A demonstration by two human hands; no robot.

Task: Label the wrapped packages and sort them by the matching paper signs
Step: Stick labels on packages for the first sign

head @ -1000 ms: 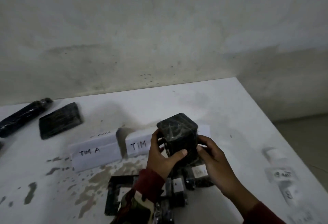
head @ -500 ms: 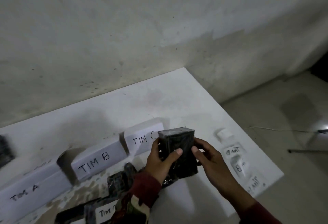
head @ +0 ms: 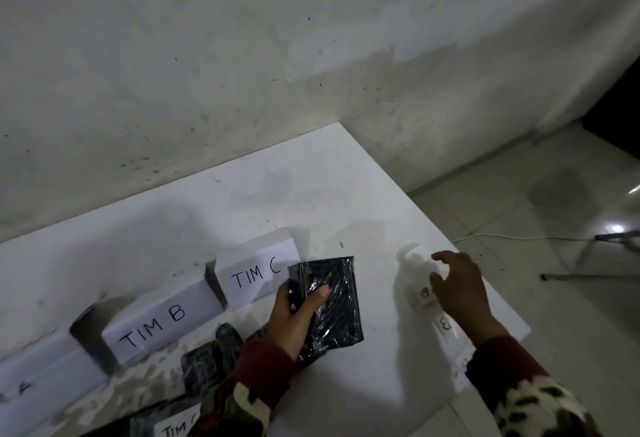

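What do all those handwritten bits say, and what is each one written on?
"TIM C": folded white paper sign standing on the white table.
"TIM B": folded white paper sign left of it.
Leftmost white paper sign: cut off, unreadable.
"TIM", then a cut-off letter: white label on a black wrapped package at the bottom edge.
Small white label slips near the right hand: one looks like "B" upside down; the rest too blurred.

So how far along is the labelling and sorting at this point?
Done: one labelled package lies at the near edge. In hand: the left hand grips an unlabelled black package; the right hand reaches over the paper labels. Left: labelling it and placing it by a sign.
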